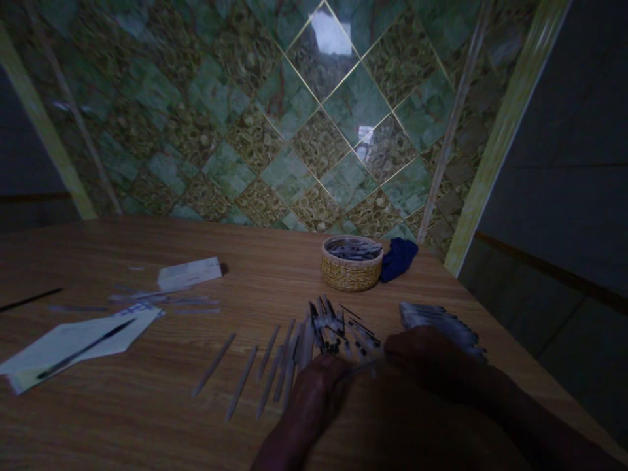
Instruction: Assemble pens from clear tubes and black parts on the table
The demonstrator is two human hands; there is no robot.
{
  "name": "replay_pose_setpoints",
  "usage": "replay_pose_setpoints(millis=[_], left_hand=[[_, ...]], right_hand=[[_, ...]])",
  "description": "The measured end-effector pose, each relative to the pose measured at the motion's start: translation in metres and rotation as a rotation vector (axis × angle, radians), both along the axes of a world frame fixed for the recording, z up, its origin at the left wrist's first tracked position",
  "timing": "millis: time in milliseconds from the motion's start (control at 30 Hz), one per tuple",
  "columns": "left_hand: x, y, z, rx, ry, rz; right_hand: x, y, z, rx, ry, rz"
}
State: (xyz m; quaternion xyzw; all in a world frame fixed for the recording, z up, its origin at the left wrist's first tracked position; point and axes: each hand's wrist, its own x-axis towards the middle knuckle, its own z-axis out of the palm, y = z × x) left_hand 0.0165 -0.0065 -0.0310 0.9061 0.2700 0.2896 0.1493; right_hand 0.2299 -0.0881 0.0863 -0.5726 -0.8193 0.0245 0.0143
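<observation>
My left fingers [336, 369] and right fingers [395, 343] are so dark and blurred that I can't tell how they meet the thin piece [366, 367] between them. My right hand [424, 352] hides part of the bundle [434, 317]. The small dark-tipped parts [328, 324] smear together, and the black stick [32, 299] runs off at my left.

Wall [321, 140]: I log green marbled diamonds beside brown-gold ones with a swirl pattern, some edged in pale gold lines.
Trim [505, 137]: yellow, faintly mottled.
Table [265, 261]: brown, wood-grained.
Basket [350, 275]: straw-gold weave, paler rim.
Cloth [400, 258]: plain dark blue.
Box [190, 273]: whitish; I can read no pattern.
Paper [59, 340]: white, yellowish corner, blue marks at one end.
Pen [88, 348]: dark.
Tubes [214, 365]: greyish, plain.
Caps [333, 347]: black.
</observation>
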Motion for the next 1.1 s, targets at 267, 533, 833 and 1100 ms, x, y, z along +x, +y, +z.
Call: replay_pose_setpoints(millis=[267,533,833,1100], left_hand=[[-0.006,-0.004,0.027,-0.317,-0.211,0.066],[-0.003,-0.005,0.023,-0.599,-0.388,0.112],[-0.003,0.004,0.009,-0.866,-0.640,0.177],[-0.004,0.003,0.011,-0.820,-0.610,0.159]], right_hand=[[-0.002,0.024,-0.016,0.151,0.359,-0.110],[-0.007,0.036,-0.041,0.151,0.376,-0.100],[-0.017,0.059,-0.079,-0.063,-0.065,-0.261],[-0.026,0.070,-0.095,-0.060,-0.092,-0.281]])
